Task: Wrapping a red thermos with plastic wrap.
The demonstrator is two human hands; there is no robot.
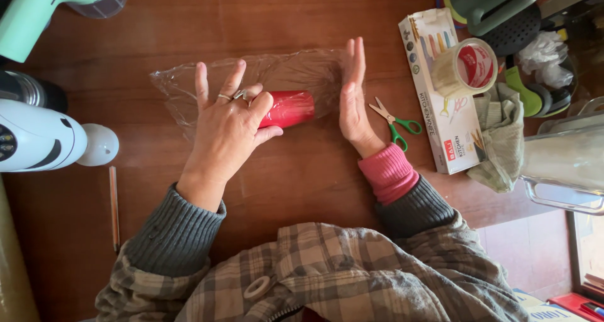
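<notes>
Head camera looks straight down, and we see a dark reddish-brown wooden table (pixel 302 183) filling most of the frame, with a strip of tiled floor at the near right. Along the right side lie a long white carton (pixel 434 102), a roll of clear tape (pixel 467 67) on it, green-handled scissors (pixel 395 122) and a crumpled greenish cloth (pixel 500 136). At the left stand a white appliance (pixel 38 136) and a mint-green one (pixel 44 11), both cut off by the frame edge, so we cannot tell what they are. A pencil (pixel 114 205) lies near the left sleeve.

Clear plastic film (pixel 277 77) is spread at the middle of the table; its edges are hard to trace against the wood. On it lies a red cylinder (pixel 290 108) on its side, glossy, its left end hidden under our left hand (pixel 229 130). That hand presses down on it with fingers spread apart and rings showing. Our right hand (pixel 354 102) stands on edge just right of the cylinder, fingers straight and together, resting on the film.
</notes>
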